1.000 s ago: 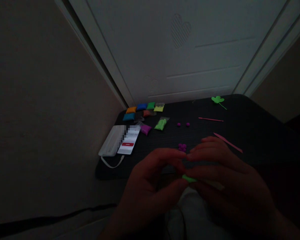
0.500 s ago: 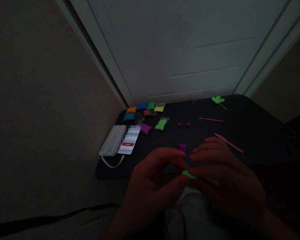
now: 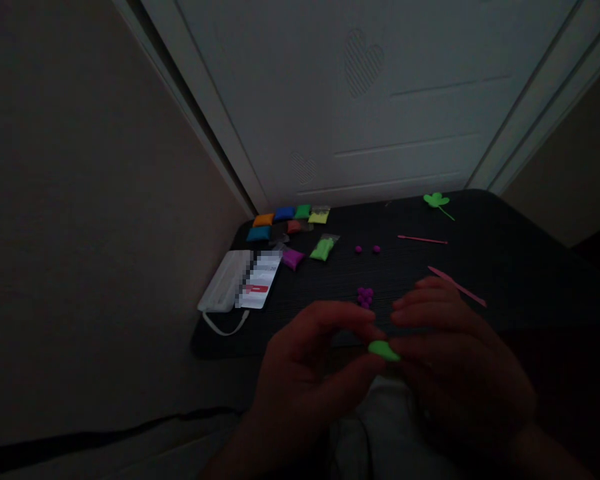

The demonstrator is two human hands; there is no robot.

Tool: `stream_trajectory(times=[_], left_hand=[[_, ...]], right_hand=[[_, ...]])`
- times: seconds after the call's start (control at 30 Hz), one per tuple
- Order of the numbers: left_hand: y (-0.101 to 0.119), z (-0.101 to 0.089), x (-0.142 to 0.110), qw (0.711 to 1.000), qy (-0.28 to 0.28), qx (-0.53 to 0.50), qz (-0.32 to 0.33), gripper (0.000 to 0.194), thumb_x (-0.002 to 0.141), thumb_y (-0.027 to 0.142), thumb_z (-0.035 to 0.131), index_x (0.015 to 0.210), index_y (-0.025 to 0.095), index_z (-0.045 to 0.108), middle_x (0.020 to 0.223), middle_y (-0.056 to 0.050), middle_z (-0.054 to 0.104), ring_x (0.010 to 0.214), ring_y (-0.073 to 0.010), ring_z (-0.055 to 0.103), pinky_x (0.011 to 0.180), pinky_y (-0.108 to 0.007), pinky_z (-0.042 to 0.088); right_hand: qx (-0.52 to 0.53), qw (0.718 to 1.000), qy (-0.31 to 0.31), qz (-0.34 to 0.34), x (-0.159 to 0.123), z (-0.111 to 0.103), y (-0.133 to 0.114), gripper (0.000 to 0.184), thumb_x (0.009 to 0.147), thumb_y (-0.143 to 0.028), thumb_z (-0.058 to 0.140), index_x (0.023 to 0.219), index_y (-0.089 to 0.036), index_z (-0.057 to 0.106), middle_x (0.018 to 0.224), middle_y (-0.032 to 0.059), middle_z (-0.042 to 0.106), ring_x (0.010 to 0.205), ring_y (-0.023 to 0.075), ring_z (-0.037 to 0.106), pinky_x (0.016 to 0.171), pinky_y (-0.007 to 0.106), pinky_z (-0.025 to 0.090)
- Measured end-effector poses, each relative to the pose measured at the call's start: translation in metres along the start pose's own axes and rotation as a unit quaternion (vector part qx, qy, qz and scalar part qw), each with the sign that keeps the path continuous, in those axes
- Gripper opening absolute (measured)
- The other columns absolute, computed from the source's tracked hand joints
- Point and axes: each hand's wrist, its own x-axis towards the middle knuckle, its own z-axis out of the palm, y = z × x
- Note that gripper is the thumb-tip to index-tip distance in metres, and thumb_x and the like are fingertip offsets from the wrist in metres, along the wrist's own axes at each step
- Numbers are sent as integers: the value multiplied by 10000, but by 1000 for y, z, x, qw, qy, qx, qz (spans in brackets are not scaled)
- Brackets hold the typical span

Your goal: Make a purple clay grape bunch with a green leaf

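A small flat green clay piece sits between the fingertips of both hands, just in front of the near edge of the black table. My left hand pinches it from the left with thumb and fingers curled. From the right, my right hand closes its fingers on the same piece. A cluster of tiny purple clay balls lies on the table right behind my fingertips. The scene is very dim.
Several coloured clay packets lie at the far left, with a purple packet and a green packet. A phone rests on a white power bank. Two pink tools, two purple balls and a green clay leaf lie further back.
The green clay piece shows more between my fingertips and has shifted slightly right and up. Both hands moved a little to the right. Nothing on the table moved.
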Motion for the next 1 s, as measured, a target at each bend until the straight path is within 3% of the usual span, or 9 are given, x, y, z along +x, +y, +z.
stream_trajectory(times=[1.0], left_hand=[[1, 2, 0, 1000, 9, -2, -4, 246, 686, 144, 622, 907, 248, 593, 800, 0, 632, 756, -141, 576, 667, -252, 476]], right_hand=[[17, 1000, 4, -4, -3, 0, 0, 207, 719, -89, 574, 844, -252, 554, 835, -14, 598, 816, 153, 586, 861, 412, 417]])
